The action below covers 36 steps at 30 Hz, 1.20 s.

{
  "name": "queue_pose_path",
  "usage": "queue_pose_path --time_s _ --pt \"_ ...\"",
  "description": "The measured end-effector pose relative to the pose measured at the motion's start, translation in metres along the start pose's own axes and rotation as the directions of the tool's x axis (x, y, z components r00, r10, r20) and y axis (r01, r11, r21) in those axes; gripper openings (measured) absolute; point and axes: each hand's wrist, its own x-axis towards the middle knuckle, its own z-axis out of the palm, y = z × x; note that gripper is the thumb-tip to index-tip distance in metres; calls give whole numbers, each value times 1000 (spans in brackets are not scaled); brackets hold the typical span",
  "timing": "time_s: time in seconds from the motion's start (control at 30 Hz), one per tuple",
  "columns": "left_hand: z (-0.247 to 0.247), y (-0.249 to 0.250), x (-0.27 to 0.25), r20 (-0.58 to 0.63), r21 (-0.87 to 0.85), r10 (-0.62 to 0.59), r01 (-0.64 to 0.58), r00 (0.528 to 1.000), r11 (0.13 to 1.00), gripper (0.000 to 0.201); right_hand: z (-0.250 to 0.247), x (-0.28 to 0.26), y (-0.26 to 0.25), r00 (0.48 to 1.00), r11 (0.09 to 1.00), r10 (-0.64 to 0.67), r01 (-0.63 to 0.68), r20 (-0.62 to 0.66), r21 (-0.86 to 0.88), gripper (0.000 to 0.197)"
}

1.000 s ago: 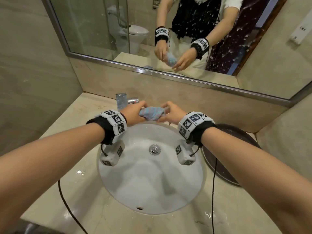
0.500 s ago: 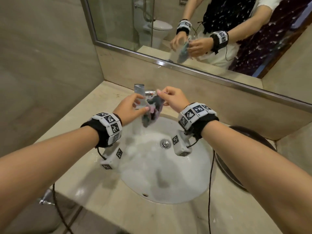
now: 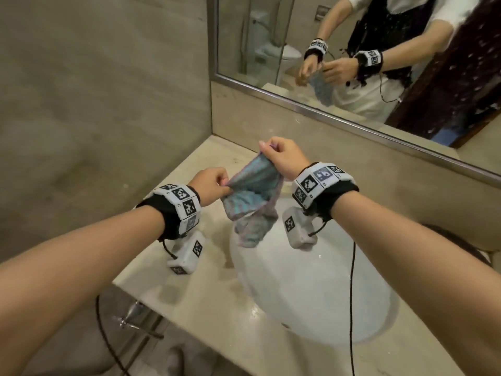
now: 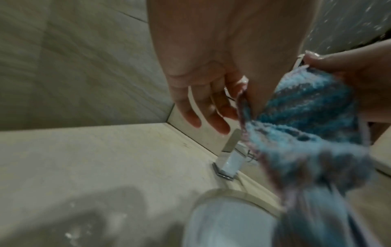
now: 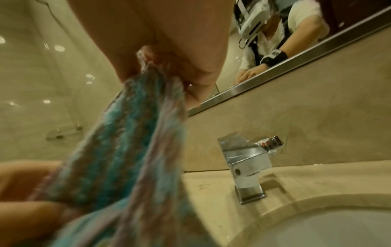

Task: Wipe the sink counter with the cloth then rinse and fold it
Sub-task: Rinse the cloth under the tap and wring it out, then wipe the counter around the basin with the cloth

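Note:
A blue-and-pink striped cloth hangs in the air over the back left rim of the white sink basin. My left hand pinches one upper corner of it. My right hand pinches the other upper corner, higher and farther back. The cloth sags between them, its lower part crumpled and hanging free. In the left wrist view the cloth is pinched by my thumb, with the other fingers loose. In the right wrist view the cloth drops from my pinching fingers.
The beige stone counter surrounds the basin. A chrome faucet stands behind the basin, hidden by the cloth in the head view. A mirror runs along the back wall. A tiled wall closes the left side. Cables hang from both wrists.
The bunched cloth has been pulled open between my hands. Both hands rose and moved apart, the right higher. The head view swung left.

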Motion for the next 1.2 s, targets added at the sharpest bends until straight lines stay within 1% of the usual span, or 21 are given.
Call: queue_pose_path --time_s 0.07,0.13,0.17,0.2,0.23,0.27,0.3,0.37,0.43,0.5,0.57,0.63,0.67,0.73,0.77,0.83,0.93,1.03,1.13,1.2 --pt "-20 -25 5 -8 18 -17 17 1000 1000 40 16 6 -1 999 998 17 -15 41 -63 31" --pt "-39 -45 12 -59 43 -49 51 997 998 33 32 12 -5 999 994 31 -26 42 -105 33" --pt "-47 -51 17 -96 64 -54 60 994 996 25 39 15 -8 999 993 35 -32 20 -111 38" --pt "-54 -55 21 -116 84 -55 65 992 994 11 45 19 -13 999 993 34 -36 -22 -111 42" --pt "-60 -58 25 -125 100 -44 56 991 993 4 50 23 -19 997 994 35 -43 -75 -105 45" --pt "-65 -59 30 -124 127 -35 51 992 991 14 53 27 -26 990 995 40 -52 -133 -89 46" --pt "-70 -59 36 -108 155 -20 37 994 987 19 54 32 -32 981 995 52 -67 -185 -76 46" --pt "-83 -56 46 -107 195 17 5 994 981 24 51 40 -42 962 994 69 -90 -263 -69 46" --pt "-102 -51 56 -131 231 67 -35 989 972 26 46 48 -46 949 993 61 -88 -310 -73 45" --pt "-122 -47 59 -174 283 129 -76 976 956 26 43 53 -51 943 998 23 -43 -331 -52 44" --pt "-137 -45 56 -244 323 199 -114 949 939 25 41 54 -57 938 1000 -5 9 -347 12 42" --pt "-145 -43 46 -296 396 257 -126 920 909 25 41 49 -59 933 996 -17 46 -359 70 37" --pt "-146 -44 39 -300 429 274 -127 914 894 25 44 45 -57 936 995 -20 53 -352 85 34" --pt "-140 -54 23 -266 452 269 -127 926 883 25 54 32 -50 955 995 -21 50 -297 89 33" --pt "-134 -63 13 -245 454 255 -122 935 883 25 60 23 -43 969 995 -14 37 -248 88 34" --pt "-116 -85 -10 -204 463 216 -100 955 880 25 75 2 -26 992 993 16 -1 -128 114 35" --pt "-87 -118 -50 -121 481 141 -66 983 874 25 103 -33 0 997 990 62 -66 43 123 27" --pt "-63 -139 -88 -22 490 61 -43 998 871 28 126 -66 23 976 976 125 -153 179 154 31" --pt "-47 -154 -116 80 479 -6 -33 997 877 30 143 -92 39 921 957 225 -271 319 105 30" --pt "-43 -161 -125 124 455 -39 -22 992 890 30 148 -103 41 890 941 263 -321 372 103 30"
